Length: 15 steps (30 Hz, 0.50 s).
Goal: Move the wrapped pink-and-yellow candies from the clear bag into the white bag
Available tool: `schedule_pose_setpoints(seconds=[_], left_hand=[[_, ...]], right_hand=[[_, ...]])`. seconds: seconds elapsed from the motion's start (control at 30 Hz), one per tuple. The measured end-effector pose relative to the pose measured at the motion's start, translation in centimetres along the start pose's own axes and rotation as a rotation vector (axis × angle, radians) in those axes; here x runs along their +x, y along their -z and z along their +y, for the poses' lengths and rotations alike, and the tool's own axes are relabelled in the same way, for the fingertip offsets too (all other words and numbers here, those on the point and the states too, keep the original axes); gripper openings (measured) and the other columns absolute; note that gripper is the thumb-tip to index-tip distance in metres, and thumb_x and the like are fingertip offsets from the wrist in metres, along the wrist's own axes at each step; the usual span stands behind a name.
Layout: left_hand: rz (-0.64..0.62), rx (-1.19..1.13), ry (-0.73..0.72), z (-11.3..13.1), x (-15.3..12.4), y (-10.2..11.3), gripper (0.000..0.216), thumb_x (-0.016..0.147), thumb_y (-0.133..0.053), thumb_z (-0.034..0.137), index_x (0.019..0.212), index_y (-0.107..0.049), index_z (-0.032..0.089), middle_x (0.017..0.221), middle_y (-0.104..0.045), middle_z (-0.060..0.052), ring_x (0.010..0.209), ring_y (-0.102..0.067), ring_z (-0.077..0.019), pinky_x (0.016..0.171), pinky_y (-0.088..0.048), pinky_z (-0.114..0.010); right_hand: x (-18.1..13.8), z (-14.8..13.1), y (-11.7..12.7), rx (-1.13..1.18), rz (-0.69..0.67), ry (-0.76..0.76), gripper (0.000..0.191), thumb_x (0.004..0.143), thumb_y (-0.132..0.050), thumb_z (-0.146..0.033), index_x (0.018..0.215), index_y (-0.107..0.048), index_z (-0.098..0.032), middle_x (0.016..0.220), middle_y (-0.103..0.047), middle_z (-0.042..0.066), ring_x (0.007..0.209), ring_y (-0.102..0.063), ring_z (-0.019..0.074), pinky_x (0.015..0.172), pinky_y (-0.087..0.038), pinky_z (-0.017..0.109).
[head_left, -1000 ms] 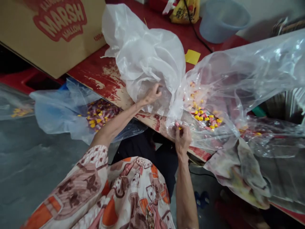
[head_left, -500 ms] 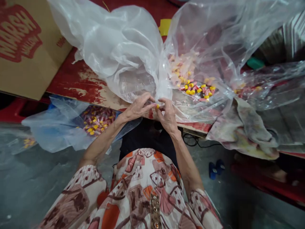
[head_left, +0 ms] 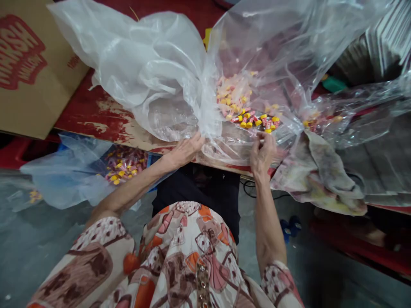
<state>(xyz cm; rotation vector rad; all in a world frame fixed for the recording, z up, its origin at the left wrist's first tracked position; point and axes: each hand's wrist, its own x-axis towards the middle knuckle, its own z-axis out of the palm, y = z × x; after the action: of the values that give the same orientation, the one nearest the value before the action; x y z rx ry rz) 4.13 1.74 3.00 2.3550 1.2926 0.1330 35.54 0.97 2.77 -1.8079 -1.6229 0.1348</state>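
Head view: resting the left hand (head_left: 188, 150) over the front edge of the worn red table (head_left: 81, 112), with fingers nearly straight and close together, pointing at the lower edge of the white bag (head_left: 144, 64); leaving any grip on plastic there impossible to tell; holding the right hand (head_left: 263, 153) just in front of the small pink-and-yellow pieces (head_left: 246, 121), with fingers curled and only narrowly apart; leaving any piece between those fingertips impossible to tell; seeing the pieces lying in a loose heap at the mouth of the clear bag (head_left: 263, 51), to the right of the white bag, partly behind film; seeing other pieces (head_left: 121, 167) below the table edge at the left, amid a cloudy plastic sheet (head_left: 70, 167); noticing a cardboard box (head_left: 35, 94) with red lettering at the far left, and a stained cloth (head_left: 332, 169) hanging over the table edge beyond the right hand.
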Motion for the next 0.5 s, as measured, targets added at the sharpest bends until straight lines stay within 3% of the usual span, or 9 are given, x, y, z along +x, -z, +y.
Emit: schedule_pose_setpoints(seconds=[0.1, 0.23, 0.4, 0.5], left_hand=[[-0.044, 0.03, 0.006, 0.1, -0.2, 0.8, 0.015, 0.113, -0.054, 0.023, 0.122, -0.065, 0.017, 0.132, -0.066, -0.016, 0.108, -0.072, -0.0295, 0.083, -0.056, -0.036], [0.196, -0.032, 0.142, -0.3, -1.7, 0.5, 0.016, 0.114, -0.052, 0.027, 0.112, -0.066, 0.019, 0.122, -0.068, -0.013, 0.105, -0.071, -0.0263, 0.084, -0.054, -0.033], [0.182, -0.129, 0.127, -1.9, -2.8, -1.1, 0.017, 0.101, -0.055, 0.014, 0.109, -0.069, 0.021, 0.109, -0.072, -0.01, 0.094, -0.07, -0.0251, 0.08, -0.054, -0.034], [0.355, -0.219, 0.208, -4.7, 0.1, 0.0, 0.029, 0.097, -0.056, 0.014, 0.121, -0.07, 0.021, 0.12, -0.074, -0.012, 0.102, -0.071, -0.0273, 0.088, -0.056, -0.038]], right_hand=[[2.8, 0.0, -1.4, -0.098, -0.127, 0.046, 0.026, 0.107, -0.047, -0.027, 0.122, -0.068, -0.022, 0.127, -0.07, 0.014, 0.122, -0.065, 0.0287, 0.11, -0.055, 0.049], [4.4, -0.8, -4.5, -0.243, -0.216, -0.016, 0.027, 0.107, -0.057, -0.031, 0.127, -0.071, -0.02, 0.131, -0.07, 0.018, 0.116, -0.066, 0.0319, 0.101, -0.055, 0.048], [4.7, -1.1, -7.1, -0.235, -0.162, -0.049, 0.031, 0.103, -0.054, -0.024, 0.125, -0.074, -0.015, 0.125, -0.072, 0.021, 0.095, -0.066, 0.0282, 0.088, -0.054, 0.044], [4.9, -1.0, -6.2, -0.21, -0.131, -0.043, 0.026, 0.1, -0.055, -0.024, 0.118, -0.072, -0.017, 0.123, -0.071, 0.02, 0.099, -0.066, 0.0299, 0.089, -0.054, 0.045]])
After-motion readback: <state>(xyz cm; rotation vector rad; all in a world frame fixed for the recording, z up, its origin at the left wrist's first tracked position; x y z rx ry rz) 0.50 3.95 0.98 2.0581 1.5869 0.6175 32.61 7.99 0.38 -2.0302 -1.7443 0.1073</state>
